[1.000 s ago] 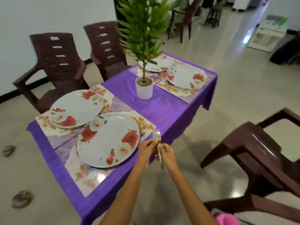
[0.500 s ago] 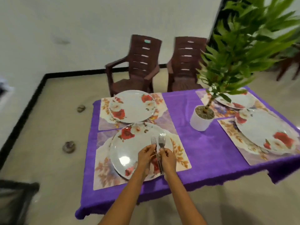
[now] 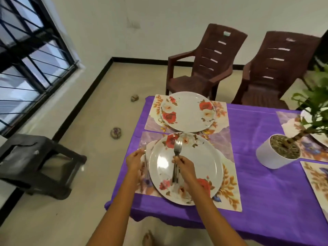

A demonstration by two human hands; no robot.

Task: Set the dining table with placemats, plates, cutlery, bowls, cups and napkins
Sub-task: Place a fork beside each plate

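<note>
A floral plate (image 3: pixel 200 167) lies on a leaf-print placemat (image 3: pixel 229 190) near the purple table's front left corner. My right hand (image 3: pixel 184 166) holds a bunch of forks (image 3: pixel 177 157) by their handles above that plate, tines pointing away. My left hand (image 3: pixel 135 161) pinches a single fork (image 3: pixel 145 162), blurred, low over the placemat just left of the plate. A second floral plate (image 3: pixel 188 111) sits on its own placemat (image 3: pixel 152 121) behind.
A potted plant in a white pot (image 3: pixel 266 157) stands mid-table on the purple cloth (image 3: pixel 257 192). More placemats and plates show at the right edge. Two brown chairs (image 3: pixel 207 68) stand behind the table, a dark stool (image 3: pixel 33 162) on the floor to the left.
My view swung left along the table. My hands have parted: the left took one fork from the bunch and carried it to the plate's left side, the right stayed over the plate.
</note>
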